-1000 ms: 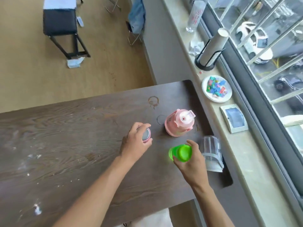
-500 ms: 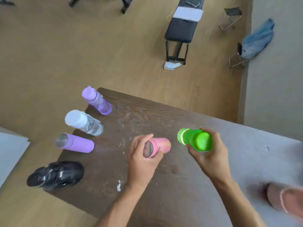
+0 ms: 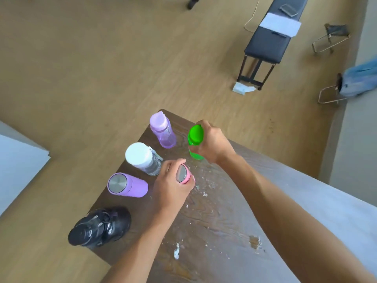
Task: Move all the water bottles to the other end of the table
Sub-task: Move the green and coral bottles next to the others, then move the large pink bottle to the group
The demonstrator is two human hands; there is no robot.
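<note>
My left hand (image 3: 170,189) grips a pink bottle (image 3: 184,175) with a steel lid, close to the table's far left end. My right hand (image 3: 213,145) holds a green bottle (image 3: 194,137) by its top, its base at the dark wooden table (image 3: 214,221). Beside them stand a translucent purple bottle (image 3: 163,130), a clear bottle with a white cap (image 3: 142,158), a lilac steel-lidded bottle (image 3: 127,184) and a black bottle (image 3: 100,226). The pink bottle sits right next to the white-capped one.
The table's end and left edge drop to a wooden floor (image 3: 91,68). A black bench (image 3: 269,37) stands on the floor beyond, with folding stools (image 3: 330,37) near the wall. White specks mark the tabletop.
Both hands have carried the pink and green bottles from the window end across the table to the group of bottles at the other end. The view swung left with them.
</note>
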